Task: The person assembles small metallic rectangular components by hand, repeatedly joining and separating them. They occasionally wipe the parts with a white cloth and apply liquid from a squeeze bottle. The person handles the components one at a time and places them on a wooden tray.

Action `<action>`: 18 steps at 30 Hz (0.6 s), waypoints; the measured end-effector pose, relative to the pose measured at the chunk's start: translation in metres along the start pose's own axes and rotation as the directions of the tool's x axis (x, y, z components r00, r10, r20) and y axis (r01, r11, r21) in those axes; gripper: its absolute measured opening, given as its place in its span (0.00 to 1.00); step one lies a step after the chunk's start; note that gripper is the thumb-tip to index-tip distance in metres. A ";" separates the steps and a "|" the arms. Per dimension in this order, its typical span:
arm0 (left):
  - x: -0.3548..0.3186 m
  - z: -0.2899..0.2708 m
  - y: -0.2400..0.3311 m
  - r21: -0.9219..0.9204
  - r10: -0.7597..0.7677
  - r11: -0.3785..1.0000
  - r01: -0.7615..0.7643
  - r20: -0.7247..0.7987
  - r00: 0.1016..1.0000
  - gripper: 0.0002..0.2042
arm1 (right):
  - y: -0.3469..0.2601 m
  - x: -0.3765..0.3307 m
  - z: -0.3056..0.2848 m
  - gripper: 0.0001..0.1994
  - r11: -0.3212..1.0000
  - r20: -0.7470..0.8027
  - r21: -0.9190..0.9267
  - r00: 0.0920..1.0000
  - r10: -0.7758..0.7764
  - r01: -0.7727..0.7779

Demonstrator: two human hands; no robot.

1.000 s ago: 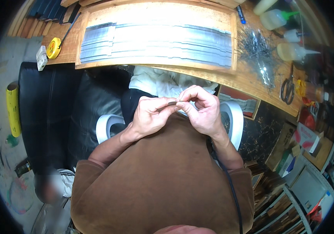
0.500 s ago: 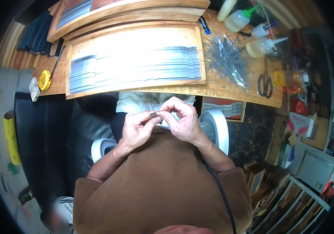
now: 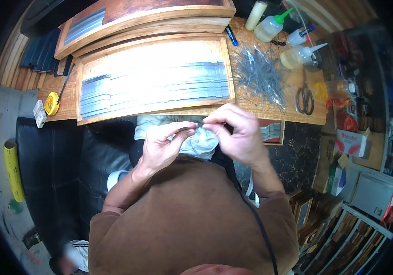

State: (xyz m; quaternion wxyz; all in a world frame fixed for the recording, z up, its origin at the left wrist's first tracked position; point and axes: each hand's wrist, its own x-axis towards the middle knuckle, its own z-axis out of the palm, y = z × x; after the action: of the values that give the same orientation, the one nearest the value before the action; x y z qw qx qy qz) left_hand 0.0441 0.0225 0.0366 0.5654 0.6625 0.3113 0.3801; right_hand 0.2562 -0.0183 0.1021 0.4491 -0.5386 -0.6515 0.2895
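My left hand (image 3: 162, 144) pinches a small, thin dark strip (image 3: 184, 129) between thumb and forefinger, above my lap. Just to its right is my right hand (image 3: 244, 137), its thumb and forefinger pressed together near the strip's end. Whatever sits between those right fingertips is too small to make out. Beneath both hands lies a pale cloth (image 3: 198, 144). Beyond them on the bench, a shallow wooden tray (image 3: 155, 110) holds rows of thin grey strips (image 3: 94, 94); glare washes out its middle.
Right of the tray lie a heap of fine dark slivers (image 3: 260, 71), black-handled scissors (image 3: 305, 101), a blue marker (image 3: 231, 35) and squeeze bottles (image 3: 268, 29). A yellow tape measure (image 3: 51, 104) and a small white box (image 3: 39, 114) are on the left. More wooden trays (image 3: 146, 23) are stacked behind.
My right hand has moved right, away from the left fingertips, opening a small gap between the hands. The left hand still grips the strip. The view has shifted slightly.
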 end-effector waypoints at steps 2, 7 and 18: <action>0.005 -0.002 0.007 0.068 0.029 0.997 -0.031 0.027 0.999 0.10 | 0.006 0.002 0.017 0.05 0.997 -0.030 0.063 0.999 -0.032 0.034; 0.020 -0.006 0.000 0.206 0.168 0.963 -0.174 0.046 0.985 0.13 | 0.014 0.007 0.029 0.07 0.985 -0.061 0.148 0.995 -0.079 0.088; 0.044 -0.006 -0.004 0.286 0.319 0.907 -0.311 0.019 0.948 0.16 | 0.035 0.019 0.032 0.14 0.982 -0.063 0.110 0.987 -0.147 0.153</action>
State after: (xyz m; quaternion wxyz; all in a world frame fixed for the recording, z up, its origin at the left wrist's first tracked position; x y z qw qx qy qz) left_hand 0.0620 0.0629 0.0401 0.3910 0.7729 0.2599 0.4268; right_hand 0.2428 0.0125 0.0639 0.5173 -0.4689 -0.6602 0.2769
